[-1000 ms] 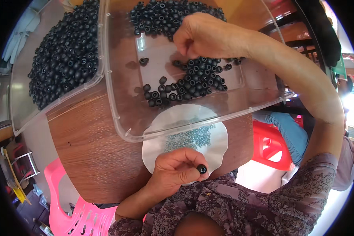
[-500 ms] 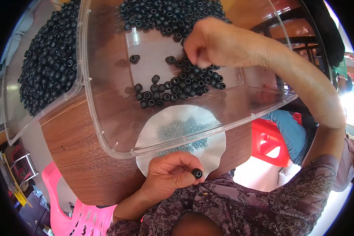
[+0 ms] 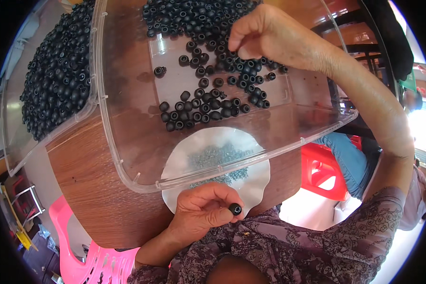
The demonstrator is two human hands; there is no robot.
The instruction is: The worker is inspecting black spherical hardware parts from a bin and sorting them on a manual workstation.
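The clear plastic tray (image 3: 128, 156) has slid nearer. Left hand (image 3: 203, 210) pinches one black rubber grommet (image 3: 235, 208); right hand (image 3: 265, 33), fingertips together, should lift a single grommet cleanly from the loose pile (image 3: 208, 102).

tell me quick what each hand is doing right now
Left hand: closed, pinching one small black ring.
Right hand: fingertips pinched among the black rings in the clear tray; grip cannot be told.
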